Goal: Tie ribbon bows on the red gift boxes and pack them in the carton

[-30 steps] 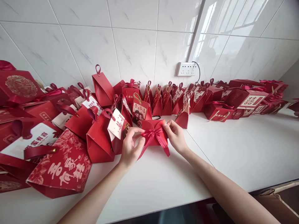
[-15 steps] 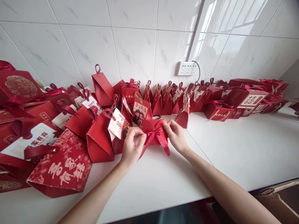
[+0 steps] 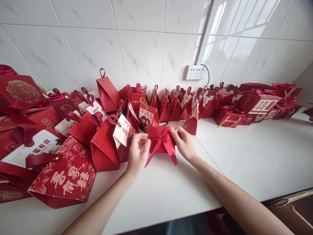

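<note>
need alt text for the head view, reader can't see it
A person's right hand grips the right edge of a red box with a ribbon bow, the left hand at its left side, above a white counter. Many other red boxes crowd the left and line the tiled wall.

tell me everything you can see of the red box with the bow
The red box looks like smooth folded card, with curved flap edges dipping to a notch and an orange patch near its right edge. A shiny crimson ribbon forms a bow in front, its tails spreading downward. It sits on the white table; the right hand grips its upper right corner. The left hand is at its left edge, contact unclear.
</note>
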{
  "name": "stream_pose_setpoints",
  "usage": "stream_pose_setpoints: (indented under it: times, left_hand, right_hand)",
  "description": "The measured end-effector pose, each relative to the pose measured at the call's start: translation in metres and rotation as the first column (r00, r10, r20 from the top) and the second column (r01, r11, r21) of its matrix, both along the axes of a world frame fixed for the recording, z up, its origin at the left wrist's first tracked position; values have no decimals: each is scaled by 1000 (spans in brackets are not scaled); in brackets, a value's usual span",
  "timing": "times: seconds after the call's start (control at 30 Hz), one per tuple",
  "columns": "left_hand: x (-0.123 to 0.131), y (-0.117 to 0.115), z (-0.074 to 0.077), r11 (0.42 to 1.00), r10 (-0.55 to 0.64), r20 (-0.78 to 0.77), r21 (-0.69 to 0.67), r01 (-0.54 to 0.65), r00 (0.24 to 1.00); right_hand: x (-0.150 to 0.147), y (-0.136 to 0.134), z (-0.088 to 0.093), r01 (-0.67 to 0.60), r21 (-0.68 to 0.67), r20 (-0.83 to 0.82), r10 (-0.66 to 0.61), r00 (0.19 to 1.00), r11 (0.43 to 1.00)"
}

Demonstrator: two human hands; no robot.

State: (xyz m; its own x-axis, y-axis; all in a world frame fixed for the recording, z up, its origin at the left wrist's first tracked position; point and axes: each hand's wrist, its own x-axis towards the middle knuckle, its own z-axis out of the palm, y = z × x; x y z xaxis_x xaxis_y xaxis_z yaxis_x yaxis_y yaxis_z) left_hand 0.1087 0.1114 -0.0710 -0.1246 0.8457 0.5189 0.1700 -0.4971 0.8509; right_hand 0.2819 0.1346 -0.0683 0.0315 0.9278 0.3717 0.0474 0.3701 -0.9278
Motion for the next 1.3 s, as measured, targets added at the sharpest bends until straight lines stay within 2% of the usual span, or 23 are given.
stream_pose_setpoints:
  times: [0.23,0.4,0.5,0.83,1.07,1.17,1.3]
  left_hand:
    - [0,-2,-1,993,-61,33,-94,64,998]
    - [1,0,-1,982,-29,-10,-186,27,1000]
    - [1,0,1,981,-26,-19,-193,21,999]
    - [1,-5,1,998,-38,9,-45,38,999]
    - [2,-7,5,999,-39,44,-24,41,998]
    - [1,-8,7,999,-51,-7,14,51,999]
    - [-4,-8,6,990,-58,-188,116,80,981]
  right_hand:
    - [1,1,-1,3,4,-29,-3,1000,1000]
    - [1,0,-1,11,10,-23,-11,1000,1000]
    - [1,-1,-1,10,17,-13,-10,1000,1000]
    - [0,-1,-1,24,42,13,-25,1000,999]
    - [-1,-1,-1,28,40,21,-29,999,999]
    - [-2,-2,-1,32,47,26,-34,999,998]
    - [-2,-2,0,31,48,24,-32,999,998]
